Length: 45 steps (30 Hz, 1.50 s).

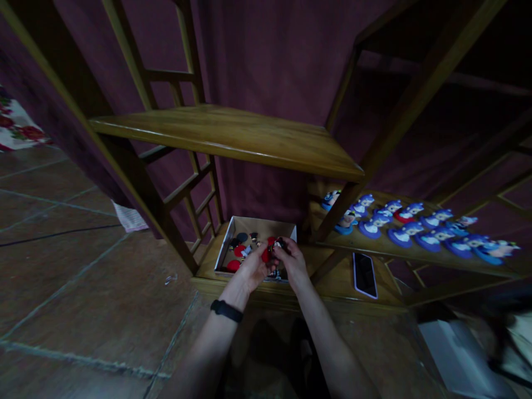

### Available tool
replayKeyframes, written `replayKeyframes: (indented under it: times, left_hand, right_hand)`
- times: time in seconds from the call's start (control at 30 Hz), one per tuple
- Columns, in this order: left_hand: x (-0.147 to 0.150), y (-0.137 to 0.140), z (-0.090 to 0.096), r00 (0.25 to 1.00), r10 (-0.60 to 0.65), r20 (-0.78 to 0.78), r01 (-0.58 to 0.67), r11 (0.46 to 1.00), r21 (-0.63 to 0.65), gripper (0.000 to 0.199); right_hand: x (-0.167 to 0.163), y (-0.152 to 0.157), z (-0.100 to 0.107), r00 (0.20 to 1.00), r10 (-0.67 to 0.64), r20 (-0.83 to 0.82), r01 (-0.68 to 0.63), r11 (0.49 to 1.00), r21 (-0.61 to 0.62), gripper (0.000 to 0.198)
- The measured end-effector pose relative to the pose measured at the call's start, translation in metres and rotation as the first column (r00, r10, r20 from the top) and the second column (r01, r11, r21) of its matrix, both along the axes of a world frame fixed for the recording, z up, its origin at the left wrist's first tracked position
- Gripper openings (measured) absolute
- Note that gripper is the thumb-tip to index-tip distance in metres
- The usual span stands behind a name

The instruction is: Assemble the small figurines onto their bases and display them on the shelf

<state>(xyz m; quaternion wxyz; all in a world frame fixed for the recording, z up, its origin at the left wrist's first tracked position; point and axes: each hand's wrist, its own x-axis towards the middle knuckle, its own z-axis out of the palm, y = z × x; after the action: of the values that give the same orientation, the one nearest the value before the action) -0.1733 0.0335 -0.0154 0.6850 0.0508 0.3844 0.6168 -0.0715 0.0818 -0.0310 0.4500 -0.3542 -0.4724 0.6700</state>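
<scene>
My left hand [256,270], with a black band on the wrist, and my right hand [293,260] meet above a shallow cardboard box [224,252]. Between them is a small figurine [272,247] with red and dark parts, and the fingers of both hands are closed on it. Its details are partly covered by the fingers. Inside the box lie several more small figurines with round bases, among them a red one [234,266] and a dark one [235,243]. Part of the contents is hidden beneath my hands.
The box stands on the bottom board of a wooden shelf [228,130]. Right of it lies a phone [365,275]. Several figurines with blue-purple bases [405,234] stand in rows on a shelf to the right. A pale box [461,354] sits on the tiled floor.
</scene>
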Motion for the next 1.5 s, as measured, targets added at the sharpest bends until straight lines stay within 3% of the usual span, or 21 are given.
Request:
replayKeyframes:
  times: [0.17, 0.37, 0.83, 1.03, 1.5]
  left_hand:
    - [-0.003, -0.001, -0.001, 0.990, 0.087, 0.111, -0.086, 0.996, -0.010, 0.026]
    - [-0.008, 0.000, -0.005, 0.974, 0.131, 0.182, -0.132, 0.991, -0.007, 0.027]
    - [0.003, 0.001, 0.003, 0.970, 0.145, 0.195, -0.158, 0.986, 0.050, 0.030]
    - [0.003, 0.000, 0.004, 0.970, 0.151, 0.191, -0.163, 0.985, 0.047, 0.030]
    - [0.009, 0.002, 0.007, 0.967, 0.207, 0.151, -0.213, 0.977, 0.027, 0.025]
  right_hand:
    - [0.002, 0.003, 0.004, 0.996, -0.039, 0.086, 0.029, 0.993, 0.112, 0.034]
    - [0.006, 0.002, 0.006, 0.997, 0.006, 0.079, -0.015, 0.993, 0.118, 0.033]
    - [0.002, 0.000, -0.003, 0.992, 0.026, 0.120, -0.046, 0.985, 0.166, 0.033]
    - [0.002, 0.001, -0.005, 0.992, 0.058, 0.112, -0.073, 0.989, 0.130, 0.036]
    - [0.003, 0.004, -0.006, 0.965, -0.007, 0.261, -0.068, 0.958, 0.279, 0.029]
